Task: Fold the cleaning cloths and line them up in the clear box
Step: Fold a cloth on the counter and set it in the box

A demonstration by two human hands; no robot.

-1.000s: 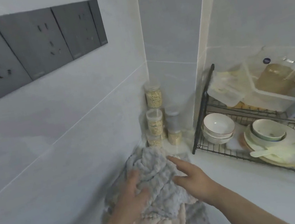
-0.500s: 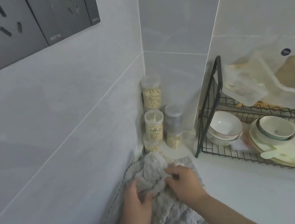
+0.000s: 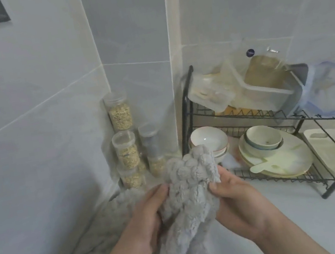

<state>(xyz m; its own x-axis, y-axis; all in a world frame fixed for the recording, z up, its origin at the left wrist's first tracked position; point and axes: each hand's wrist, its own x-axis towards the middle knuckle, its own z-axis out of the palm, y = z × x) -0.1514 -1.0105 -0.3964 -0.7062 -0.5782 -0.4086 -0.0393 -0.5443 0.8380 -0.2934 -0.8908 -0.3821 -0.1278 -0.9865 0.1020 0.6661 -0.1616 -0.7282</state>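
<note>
cloth: the grey fluffy cloth (image 3: 191,180) is up off the counter (image 3: 291,228), bunched between both hands near the back-left corner, with its tail hanging toward the near edge
left hand: the left hand (image 3: 146,217) is curled round the cloth's left side, fingertips nipping the pile
right hand: the right hand (image 3: 236,195) pinches the right edge between thumb and fingers
spare cloths: a heap of cloths (image 3: 103,227) lies along the counter's left edge by the wall
box: there are clear tubs (image 3: 267,87) on the top shelf of the dish rack (image 3: 188,109), honestly can't tell which one is meant
step, imo: hunting for the edges so it can be opened flat
how I'd do it: walk each hand out to a corner, pull apart till it hangs square, then lay it on bare counter toward the middle and fold in halves
watch out: it's plush, so press each crease flat, and keep clear of the oat jars (image 3: 126,154) in the corner
</note>
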